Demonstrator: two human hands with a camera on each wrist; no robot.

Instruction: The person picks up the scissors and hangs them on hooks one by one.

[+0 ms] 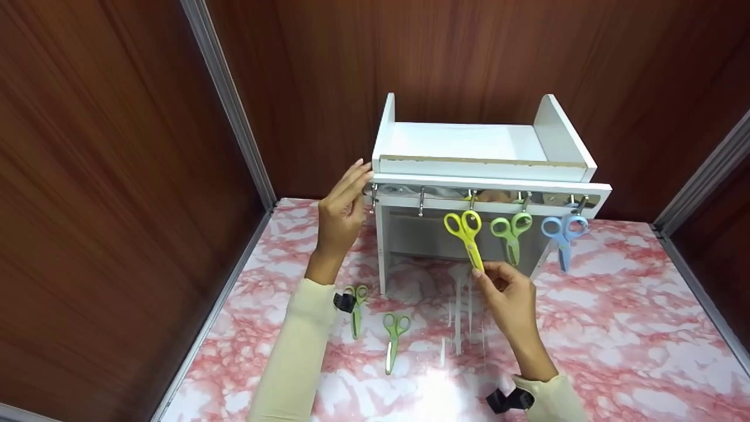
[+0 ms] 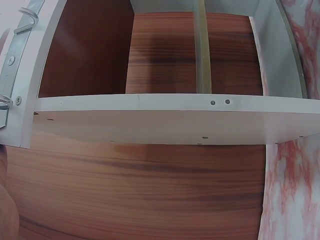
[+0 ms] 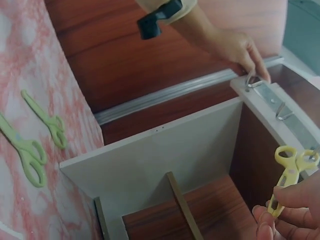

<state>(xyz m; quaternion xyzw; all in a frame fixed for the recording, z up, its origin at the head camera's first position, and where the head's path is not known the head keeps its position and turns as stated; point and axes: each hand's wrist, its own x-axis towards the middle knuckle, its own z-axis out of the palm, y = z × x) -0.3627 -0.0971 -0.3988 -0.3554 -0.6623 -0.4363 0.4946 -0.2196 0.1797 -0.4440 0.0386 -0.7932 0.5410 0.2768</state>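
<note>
Near its blade tip, my right hand (image 1: pixel 511 293) pinches a pair of yellow scissors (image 1: pixel 470 241), its handles uppermost. One handle loop is at a metal hook (image 1: pixel 472 198) on the white hook rail (image 1: pixel 492 204); whether the hook bears its weight I cannot tell. Green scissors (image 1: pixel 512 237) and blue scissors (image 1: pixel 564 240) hang from hooks farther right. With fingers mostly straight, my left hand (image 1: pixel 343 217) touches the left end of the rail, as the right wrist view also shows. The yellow scissors (image 3: pixel 289 175) appear there between thumb and fingers.
The rail fronts a white shelf unit (image 1: pixel 562 132) on a red-and-white marbled table (image 1: pixel 621 328). Two green scissors (image 1: pixel 394 343) (image 1: pixel 357 310) lie on the table at front left. Another hook (image 1: pixel 421 202) carries no scissors. Brown wood-grain panels (image 1: pixel 469 53) enclose the table.
</note>
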